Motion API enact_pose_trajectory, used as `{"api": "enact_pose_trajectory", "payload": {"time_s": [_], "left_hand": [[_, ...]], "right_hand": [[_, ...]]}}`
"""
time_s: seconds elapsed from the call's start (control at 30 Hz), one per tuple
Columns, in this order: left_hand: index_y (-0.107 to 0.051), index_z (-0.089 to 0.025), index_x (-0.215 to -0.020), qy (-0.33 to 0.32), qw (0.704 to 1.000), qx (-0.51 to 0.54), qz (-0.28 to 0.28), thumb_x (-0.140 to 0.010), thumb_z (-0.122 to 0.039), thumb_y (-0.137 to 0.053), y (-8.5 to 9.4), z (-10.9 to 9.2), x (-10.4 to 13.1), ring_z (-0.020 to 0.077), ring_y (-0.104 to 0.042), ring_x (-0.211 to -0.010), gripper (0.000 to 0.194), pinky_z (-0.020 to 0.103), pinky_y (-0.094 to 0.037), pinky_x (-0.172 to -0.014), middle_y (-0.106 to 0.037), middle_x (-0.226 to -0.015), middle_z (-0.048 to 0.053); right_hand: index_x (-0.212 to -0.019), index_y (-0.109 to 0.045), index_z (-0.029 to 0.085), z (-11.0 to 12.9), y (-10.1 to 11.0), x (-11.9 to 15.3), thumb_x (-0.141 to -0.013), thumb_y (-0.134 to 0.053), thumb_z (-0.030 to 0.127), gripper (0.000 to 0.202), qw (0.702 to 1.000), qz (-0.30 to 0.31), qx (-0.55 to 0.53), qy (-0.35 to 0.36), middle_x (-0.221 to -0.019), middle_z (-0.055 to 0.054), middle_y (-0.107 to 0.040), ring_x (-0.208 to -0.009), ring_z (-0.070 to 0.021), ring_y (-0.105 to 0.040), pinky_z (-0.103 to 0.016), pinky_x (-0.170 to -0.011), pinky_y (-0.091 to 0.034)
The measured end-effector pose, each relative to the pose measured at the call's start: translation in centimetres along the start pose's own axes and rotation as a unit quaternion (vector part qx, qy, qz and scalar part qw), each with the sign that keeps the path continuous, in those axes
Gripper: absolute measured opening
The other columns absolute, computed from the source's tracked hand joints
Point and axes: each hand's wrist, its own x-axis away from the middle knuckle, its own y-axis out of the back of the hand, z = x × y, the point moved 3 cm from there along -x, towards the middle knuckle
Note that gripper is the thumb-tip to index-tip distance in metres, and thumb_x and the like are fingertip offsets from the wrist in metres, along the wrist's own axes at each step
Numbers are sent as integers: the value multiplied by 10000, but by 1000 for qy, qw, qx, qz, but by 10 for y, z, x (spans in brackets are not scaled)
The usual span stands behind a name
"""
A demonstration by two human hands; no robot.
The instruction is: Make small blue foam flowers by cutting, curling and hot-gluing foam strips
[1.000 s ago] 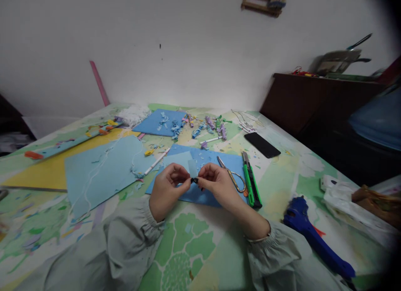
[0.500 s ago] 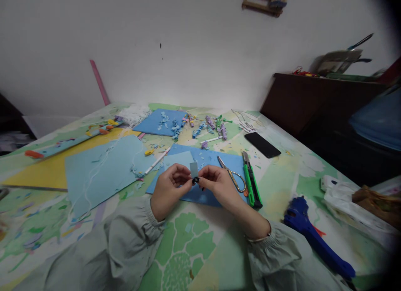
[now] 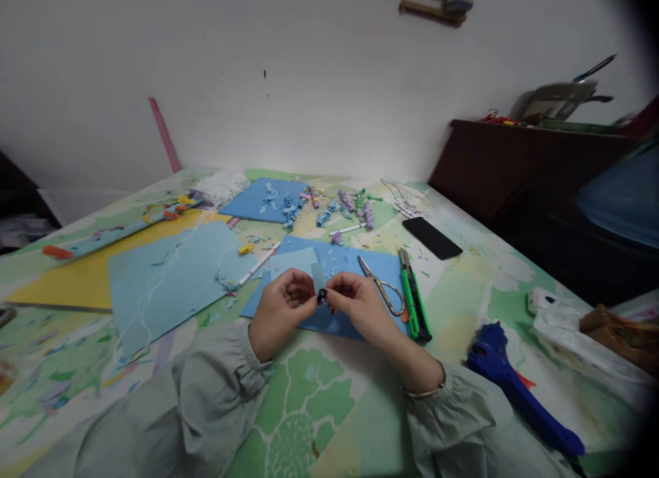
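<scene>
Above the front of a blue foam sheet (image 3: 340, 320), my left hand (image 3: 283, 306) and my right hand (image 3: 360, 303) meet fingertip to fingertip. Both pinch a small black piece (image 3: 322, 294) between thumbs and index fingers; its exact shape is too small to tell. A small light blue strip (image 3: 318, 275) stands up from it between the hands. Behind my left hand lies a light blue square (image 3: 293, 259). Gold-handled scissors (image 3: 384, 289) and a green box cutter (image 3: 414, 299) rest just right of my right hand.
A light blue sheet (image 3: 169, 279) overlaps a yellow sheet (image 3: 66, 282) at left. Rolled foam figures (image 3: 328, 213), a white stick (image 3: 260, 264) and scraps lie behind. A black phone (image 3: 431, 237), a blue glue gun (image 3: 519, 389) and a plastic bag (image 3: 566, 340) are at right.
The light blue strip between my fingers has tilted slightly to the left. My hands have stayed nearly in place, still pinching the black piece.
</scene>
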Motion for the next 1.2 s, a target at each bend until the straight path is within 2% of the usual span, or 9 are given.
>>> {"api": "enact_pose_trajectory", "payload": {"time_s": [0.13, 0.37, 0.6, 0.73, 0.83, 0.97, 1.2], "left_hand": [[-491, -154, -756, 2, 1000, -22, 5, -621, -169, -646, 0, 0, -1, 81, -538, -624, 206, 192, -442, -601, -544, -654, -41], [-465, -159, -759, 23, 1000, -6, -17, -587, -167, -654, 2, 3, -2, 87, -555, -619, 256, 208, -447, -614, -565, -641, -42], [-442, -165, -759, 37, 998, -22, -38, -574, -187, -671, 3, 4, -3, 94, -566, -605, 295, 212, -450, -608, -577, -612, -46], [-430, -172, -734, 18, 997, -61, -39, -585, -169, -651, 2, 3, -2, 94, -561, -606, 266, 210, -448, -600, -566, -614, -51], [-415, -180, -719, 9, 996, -83, -39, -579, -151, -638, 2, 4, -2, 93, -550, -590, 265, 206, -443, -577, -557, -605, -58], [-403, -188, -722, 24, 995, -83, -49, -565, -144, -637, 5, 5, -3, 90, -541, -565, 286, 207, -445, -567, -557, -589, -66], [-386, -195, -722, 31, 997, -61, -38, -543, -127, -644, 7, 6, -6, 94, -565, -570, 320, 214, -461, -580, -569, -593, -71]], "right_hand": [[-676, -550, 158, -3, -1, 2, -688, -562, 194, 40, 1000, 1, 27, 10, -561, 31, -527, -516, -97, -508, -217, -508, -415], [-747, -548, 167, -5, -2, 3, -777, -506, 205, 64, 980, -11, 187, 71, -613, 21, -548, -553, -98, -510, -209, -535, -385], [-679, -522, 166, 1, -3, 6, -779, -494, 169, 103, 934, -7, 332, 129, -588, 29, -521, -546, -87, -459, -197, -535, -314], [-657, -470, 170, 1, -6, 7, -751, -494, 142, 101, 909, -3, 397, 130, -550, 42, -447, -510, -85, -397, -206, -501, -244], [-659, -445, 173, -1, -8, 7, -738, -484, 128, 99, 901, 8, 414, 125, -550, 45, -423, -507, -86, -383, -208, -494, -218], [-688, -462, 173, -3, -7, 6, -756, -459, 121, 85, 908, 25, 400, 125, -556, 46, -423, -510, -86, -380, -202, -498, -224], [-719, -510, 167, -2, -4, 5, -774, -443, 106, 107, 924, 49, 366, 102, -564, 35, -508, -507, -88, -430, -194, -494, -256]]}}
